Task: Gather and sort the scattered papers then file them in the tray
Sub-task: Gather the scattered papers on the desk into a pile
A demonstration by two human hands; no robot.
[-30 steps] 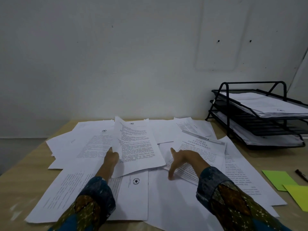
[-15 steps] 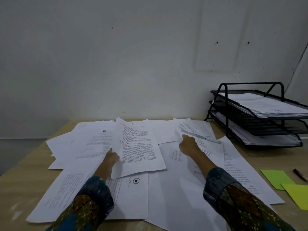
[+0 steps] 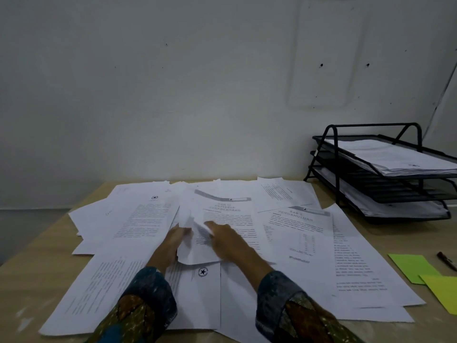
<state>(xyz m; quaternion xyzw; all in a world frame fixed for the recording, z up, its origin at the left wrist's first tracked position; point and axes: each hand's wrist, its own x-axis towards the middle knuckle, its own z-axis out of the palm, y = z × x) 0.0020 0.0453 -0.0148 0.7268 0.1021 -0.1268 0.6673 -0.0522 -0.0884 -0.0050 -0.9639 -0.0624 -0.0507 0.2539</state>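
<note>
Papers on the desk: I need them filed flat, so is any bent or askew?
The sheet between the left hand and right hand is buckled and creased at its left edge. The other papers lie flat but overlap crookedly.

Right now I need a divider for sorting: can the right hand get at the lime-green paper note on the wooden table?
Probably yes: the right hand is on the white printed sheets, and the lime-green paper note lies to its right, only flat papers between.
</note>
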